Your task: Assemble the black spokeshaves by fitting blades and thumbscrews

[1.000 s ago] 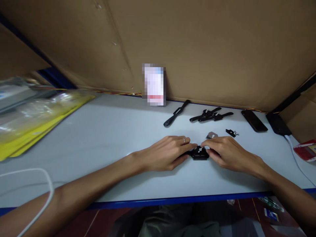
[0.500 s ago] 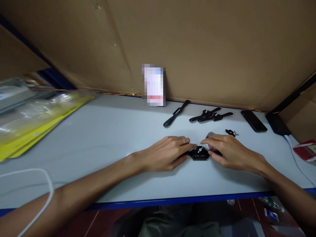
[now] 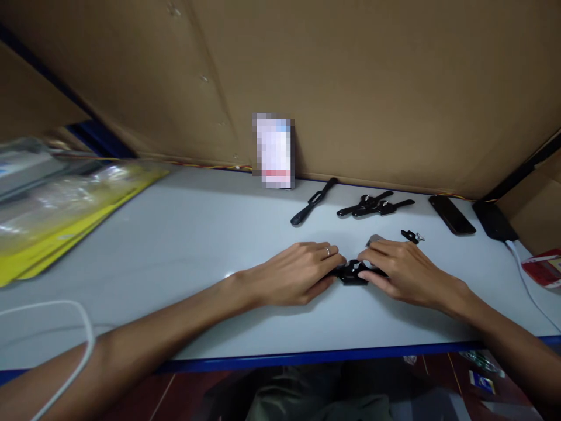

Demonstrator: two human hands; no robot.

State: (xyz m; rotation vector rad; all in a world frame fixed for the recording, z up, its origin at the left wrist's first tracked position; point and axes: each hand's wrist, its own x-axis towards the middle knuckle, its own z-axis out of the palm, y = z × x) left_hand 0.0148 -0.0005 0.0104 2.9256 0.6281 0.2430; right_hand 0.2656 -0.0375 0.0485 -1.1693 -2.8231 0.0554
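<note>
A black spokeshave with a silver thumbscrew lies low over the table between my hands. My left hand is closed around its left handle, a ring on one finger. At the other side my right hand has its fingers curled at the body, thumb and index finger close to the thumbscrew; most of the right handle is hidden under it. A grey flat blade shows just behind my right knuckles. Farther back lie a small black cap plate and a loose silver thumbscrew.
A bare black spokeshave frame and two assembled spokeshaves lie at the back. To their right are a phone and a black device with a white cable. Yellow plastic packaging covers the left side; a cardboard wall stands behind.
My right thumb and index finger have moved slightly left, in over the spokeshave's body toward the thumbscrew. The left hand's fingertips have curled in a little.
</note>
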